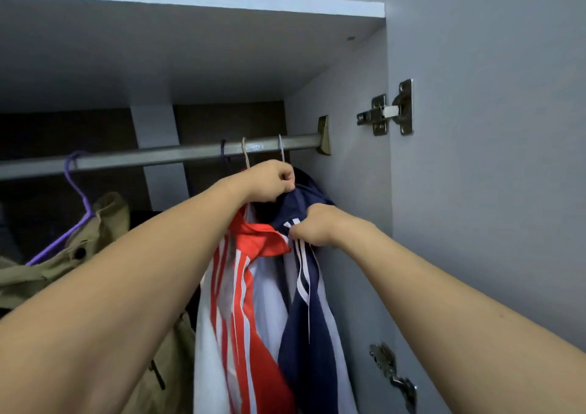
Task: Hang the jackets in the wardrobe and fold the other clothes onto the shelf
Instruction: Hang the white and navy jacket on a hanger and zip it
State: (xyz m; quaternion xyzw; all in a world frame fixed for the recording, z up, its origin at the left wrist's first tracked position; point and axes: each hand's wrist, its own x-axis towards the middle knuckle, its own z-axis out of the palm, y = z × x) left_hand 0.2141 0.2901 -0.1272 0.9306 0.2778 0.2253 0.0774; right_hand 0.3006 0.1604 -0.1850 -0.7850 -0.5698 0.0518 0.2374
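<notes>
**Settling the navy jacket at the right end of the rail**

My left hand is raised just under the grey metal wardrobe rail, its grip pinching the neck of the pale wire hanger together with the collar edge of the navy-and-white striped track jacket. My right hand sits lower and to the right, fingers curled into the jacket's shoulder fabric beside the white stripes.

The jacket hangs straight down from that hanger, long axis vertical, close against the wardrobe's right wall. Just to its left hangs the red-and-white striped jacket, the two touching. Further left, a khaki cloth jacket droops from a purple wire hanger.

What matters next, I judge, is that the shoulder I hold lies below and to the right of the hook: my right hand is the nearer one to pull the cloth square over the hanger arm while my left steadies the hook on the rail. The shelf for folded clothes is not in view.
</notes>
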